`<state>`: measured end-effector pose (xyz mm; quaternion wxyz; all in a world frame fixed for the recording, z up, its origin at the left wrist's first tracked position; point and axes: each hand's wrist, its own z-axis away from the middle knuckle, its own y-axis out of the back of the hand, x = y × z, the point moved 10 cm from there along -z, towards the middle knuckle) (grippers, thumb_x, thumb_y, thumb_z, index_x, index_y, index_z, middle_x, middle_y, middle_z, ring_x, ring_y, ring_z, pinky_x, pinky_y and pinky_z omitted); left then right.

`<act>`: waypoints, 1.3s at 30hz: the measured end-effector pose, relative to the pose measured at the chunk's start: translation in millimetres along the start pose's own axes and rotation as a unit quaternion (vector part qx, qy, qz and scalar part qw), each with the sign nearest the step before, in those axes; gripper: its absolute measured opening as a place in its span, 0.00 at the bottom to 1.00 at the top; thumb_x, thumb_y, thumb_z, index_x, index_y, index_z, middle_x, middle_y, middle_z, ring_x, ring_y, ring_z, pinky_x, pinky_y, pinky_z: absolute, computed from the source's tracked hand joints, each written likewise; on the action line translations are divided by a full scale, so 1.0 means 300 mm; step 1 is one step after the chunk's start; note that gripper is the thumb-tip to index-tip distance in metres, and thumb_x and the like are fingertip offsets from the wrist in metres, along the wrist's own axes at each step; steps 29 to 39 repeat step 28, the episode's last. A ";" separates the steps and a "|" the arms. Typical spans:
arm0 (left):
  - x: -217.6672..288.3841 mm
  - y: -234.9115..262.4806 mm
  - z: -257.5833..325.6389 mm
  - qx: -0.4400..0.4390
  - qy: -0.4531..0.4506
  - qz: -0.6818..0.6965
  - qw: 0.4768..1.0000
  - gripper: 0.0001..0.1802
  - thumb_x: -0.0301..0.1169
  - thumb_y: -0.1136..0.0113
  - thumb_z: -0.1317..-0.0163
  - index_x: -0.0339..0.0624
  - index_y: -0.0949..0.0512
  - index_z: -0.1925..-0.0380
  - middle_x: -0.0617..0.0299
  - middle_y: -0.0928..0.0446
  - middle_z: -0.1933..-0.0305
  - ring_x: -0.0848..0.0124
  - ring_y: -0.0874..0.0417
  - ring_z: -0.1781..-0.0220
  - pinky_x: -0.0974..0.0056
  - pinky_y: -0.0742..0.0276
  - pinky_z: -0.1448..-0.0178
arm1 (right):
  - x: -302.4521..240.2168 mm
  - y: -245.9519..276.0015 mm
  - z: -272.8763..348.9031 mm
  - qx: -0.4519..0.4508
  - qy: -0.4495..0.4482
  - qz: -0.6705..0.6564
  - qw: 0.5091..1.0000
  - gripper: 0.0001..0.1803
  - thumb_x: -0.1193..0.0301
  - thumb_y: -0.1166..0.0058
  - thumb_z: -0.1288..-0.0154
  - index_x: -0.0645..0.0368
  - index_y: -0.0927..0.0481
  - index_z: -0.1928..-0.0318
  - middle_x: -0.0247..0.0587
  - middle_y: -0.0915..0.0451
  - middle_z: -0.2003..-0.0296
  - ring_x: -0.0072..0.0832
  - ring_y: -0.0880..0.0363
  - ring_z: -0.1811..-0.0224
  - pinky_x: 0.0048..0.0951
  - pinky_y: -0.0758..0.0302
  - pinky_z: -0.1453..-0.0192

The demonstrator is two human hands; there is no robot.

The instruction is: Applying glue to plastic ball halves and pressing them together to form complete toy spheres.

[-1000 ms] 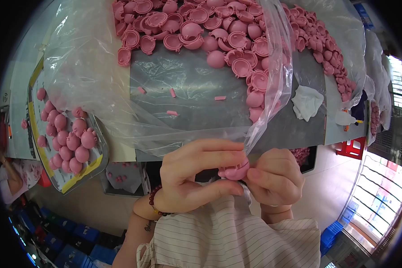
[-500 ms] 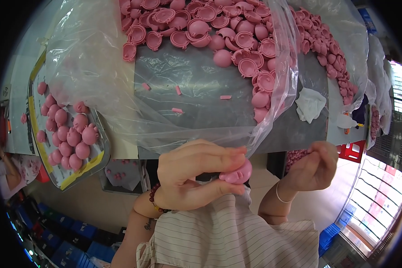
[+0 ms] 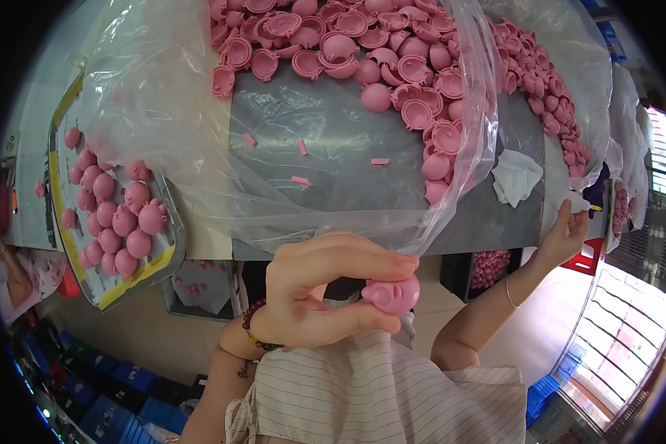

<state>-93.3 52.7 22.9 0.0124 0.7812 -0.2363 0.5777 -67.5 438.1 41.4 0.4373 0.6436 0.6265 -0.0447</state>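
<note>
Between the thumb and fingers of my left hand (image 3: 325,292) is a round pink plastic ball (image 3: 394,295) with small raised bumps, held just in front of the table's near edge. Off to the right, my right hand (image 3: 566,228) has its fingers closed at a small white bottle (image 3: 576,200) on the table; the fingers partly cover it. Loose pink half shells (image 3: 414,70) lie heaped at the far side on clear plastic sheeting (image 3: 325,220). Several small pink strips (image 3: 302,147) are scattered on the grey table top (image 3: 274,111).
A tray (image 3: 172,251) with yellow-edged lining holds several pink balls (image 3: 123,220) at the left. A crumpled white cloth (image 3: 516,176) lies right of the plastic. Below the table edge are a bin of pink pieces (image 3: 490,268) and a red crate (image 3: 586,255). Another person's arm (image 3: 13,266) shows far left.
My right hand has moved from beside the pink ball, outward and forward to the white bottle. My left hand keeps hold of the ball in nearly the same place.
</note>
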 end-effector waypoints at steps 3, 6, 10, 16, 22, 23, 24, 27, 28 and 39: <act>-0.019 0.001 -0.003 0.002 0.005 0.138 0.990 0.25 0.42 0.29 0.66 0.34 0.25 0.71 0.51 0.26 0.68 0.64 0.24 0.68 0.68 0.26 0.67 | 0.050 -0.041 -0.024 -0.063 -0.040 -0.042 0.996 0.22 0.67 0.45 0.48 0.71 0.29 0.57 0.44 0.24 0.66 0.24 0.26 0.65 0.20 0.32 0.59; -0.060 -0.008 0.026 -0.017 0.078 0.263 0.961 0.28 0.42 0.30 0.64 0.34 0.28 0.67 0.52 0.28 0.69 0.65 0.25 0.68 0.66 0.26 0.67 | 0.036 -0.023 -0.026 -0.050 -0.049 0.021 0.997 0.18 0.69 0.46 0.46 0.72 0.28 0.60 0.45 0.24 0.66 0.24 0.26 0.65 0.22 0.31 0.58; -0.090 -0.020 0.048 0.013 0.141 0.365 0.920 0.35 0.36 0.28 0.67 0.32 0.31 0.57 0.55 0.27 0.63 0.69 0.25 0.59 0.68 0.30 0.56 | -0.106 0.061 0.055 0.085 -0.012 -0.170 0.982 0.18 0.66 0.52 0.43 0.71 0.30 0.61 0.49 0.24 0.66 0.28 0.25 0.67 0.24 0.29 0.64; -0.101 -0.013 0.030 0.067 0.195 0.327 0.922 0.33 0.45 0.33 0.61 0.33 0.34 0.63 0.53 0.27 0.76 0.64 0.24 0.75 0.62 0.25 0.68 | -0.320 -0.098 0.230 -0.107 -0.029 -0.460 0.881 0.21 0.63 0.61 0.41 0.71 0.35 0.57 0.57 0.26 0.69 0.35 0.26 0.74 0.23 0.30 0.75; -0.093 -0.004 0.033 0.061 0.174 0.295 0.937 0.29 0.47 0.33 0.62 0.35 0.30 0.67 0.53 0.26 0.73 0.64 0.24 0.71 0.62 0.25 0.67 | -0.386 -0.215 0.293 -0.256 -0.022 -0.416 0.872 0.20 0.63 0.58 0.42 0.70 0.35 0.58 0.55 0.26 0.71 0.30 0.28 0.76 0.22 0.33 0.76; -0.096 0.005 0.037 0.071 0.173 0.294 0.937 0.29 0.47 0.33 0.62 0.36 0.30 0.67 0.53 0.26 0.73 0.63 0.24 0.71 0.61 0.25 0.67 | -0.385 -0.215 0.294 -0.256 -0.024 -0.418 0.871 0.20 0.63 0.58 0.42 0.70 0.35 0.58 0.55 0.26 0.71 0.30 0.28 0.76 0.22 0.33 0.76; -0.097 0.014 0.040 0.081 0.172 0.293 0.937 0.29 0.46 0.32 0.63 0.36 0.29 0.68 0.53 0.26 0.73 0.63 0.24 0.70 0.61 0.25 0.67 | -0.380 -0.218 0.299 -0.259 -0.033 -0.418 0.870 0.20 0.64 0.58 0.42 0.70 0.35 0.58 0.55 0.26 0.71 0.30 0.28 0.76 0.22 0.33 0.75; -0.081 0.023 0.050 0.061 0.166 0.269 0.947 0.28 0.45 0.32 0.63 0.36 0.30 0.67 0.52 0.26 0.72 0.61 0.24 0.70 0.60 0.25 0.66 | -0.360 -0.233 0.313 -0.271 -0.054 -0.415 0.867 0.20 0.63 0.57 0.42 0.69 0.35 0.58 0.54 0.26 0.71 0.30 0.28 0.75 0.22 0.33 0.75; -0.068 0.038 0.059 0.067 0.167 0.259 0.949 0.28 0.45 0.32 0.63 0.36 0.30 0.67 0.52 0.26 0.72 0.61 0.24 0.70 0.60 0.25 0.66 | -0.354 -0.236 0.317 -0.279 -0.065 -0.410 0.866 0.20 0.63 0.57 0.42 0.69 0.35 0.57 0.54 0.25 0.70 0.30 0.27 0.75 0.22 0.33 0.75; -0.068 0.038 0.059 0.067 0.167 0.259 0.949 0.28 0.45 0.32 0.63 0.36 0.30 0.67 0.52 0.26 0.72 0.61 0.24 0.70 0.60 0.25 0.66 | -0.354 -0.236 0.317 -0.279 -0.065 -0.410 0.866 0.20 0.63 0.57 0.42 0.69 0.35 0.57 0.54 0.25 0.70 0.30 0.27 0.75 0.22 0.33 0.75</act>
